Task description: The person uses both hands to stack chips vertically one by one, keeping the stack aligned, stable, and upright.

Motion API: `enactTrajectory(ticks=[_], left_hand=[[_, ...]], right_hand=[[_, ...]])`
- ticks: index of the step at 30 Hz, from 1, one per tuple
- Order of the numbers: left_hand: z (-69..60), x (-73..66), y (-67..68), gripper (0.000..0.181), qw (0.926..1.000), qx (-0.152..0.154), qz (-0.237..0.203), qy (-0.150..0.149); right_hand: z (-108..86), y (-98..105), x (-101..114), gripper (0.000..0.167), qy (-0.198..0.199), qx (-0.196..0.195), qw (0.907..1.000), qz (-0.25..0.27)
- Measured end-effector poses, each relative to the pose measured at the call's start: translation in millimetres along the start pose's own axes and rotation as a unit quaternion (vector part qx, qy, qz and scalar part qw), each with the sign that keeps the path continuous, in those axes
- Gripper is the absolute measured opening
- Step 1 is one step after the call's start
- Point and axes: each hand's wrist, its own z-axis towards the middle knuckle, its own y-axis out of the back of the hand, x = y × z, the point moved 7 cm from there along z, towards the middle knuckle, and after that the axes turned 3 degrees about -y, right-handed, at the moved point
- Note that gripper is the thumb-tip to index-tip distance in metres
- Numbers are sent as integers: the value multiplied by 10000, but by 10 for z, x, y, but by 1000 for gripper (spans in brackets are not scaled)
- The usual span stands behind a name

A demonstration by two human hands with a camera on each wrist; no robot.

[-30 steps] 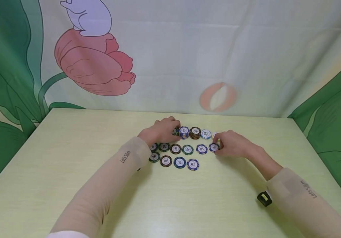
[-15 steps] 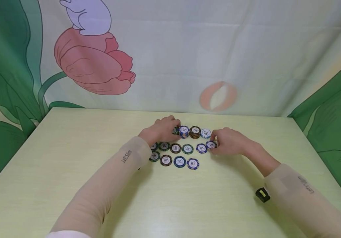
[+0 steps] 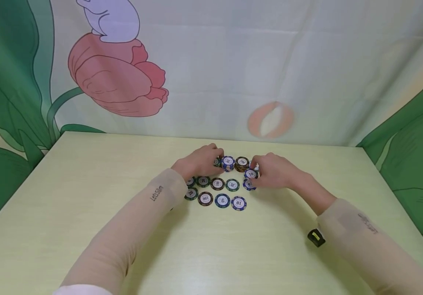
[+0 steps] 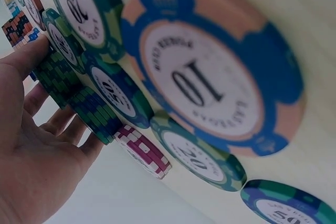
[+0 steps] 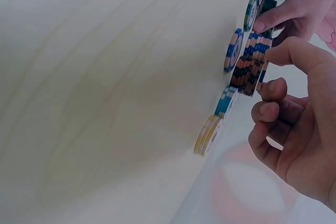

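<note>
Pinching a blue-edged poker chip (image 3: pixel 251 173) at its rim, our right hand (image 3: pixel 278 170) is holding it between thumb and fingertip, the remaining fingers lying loosely curled. In the head view this chip is overlapping a flat blue chip (image 3: pixel 248 187); we are not seeing whether the two are touching. Our left hand (image 3: pixel 200 160) is curling round the green chip stack (image 4: pixel 58 77), thumb on the near side, fingers behind, apparently bracing it.

Clearance is governing this step, in our judgement. Just beyond the held chip, the light-blue stack (image 5: pixel 227 100) and the black-and-orange stack (image 3: pixel 242 164) are standing close together, with the blue stack (image 3: pixel 227 163) following in the same row. We are therefore recommending three measures: gripping only the rim, so that the underside is staying free; carrying the chip level and above the stack tops; releasing only once its edge is lining up with whatever is lying beneath. Curled spare fingers are otherwise risking a knock against neighbouring stacks.
</note>
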Motion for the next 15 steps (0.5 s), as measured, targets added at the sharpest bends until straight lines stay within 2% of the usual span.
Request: enactTrajectory(ticks=[15], left_hand=[[13, -2, 13, 54, 9999, 49, -23, 147]], right_hand=[[185, -8, 160, 42, -44, -445, 9990, -56]])
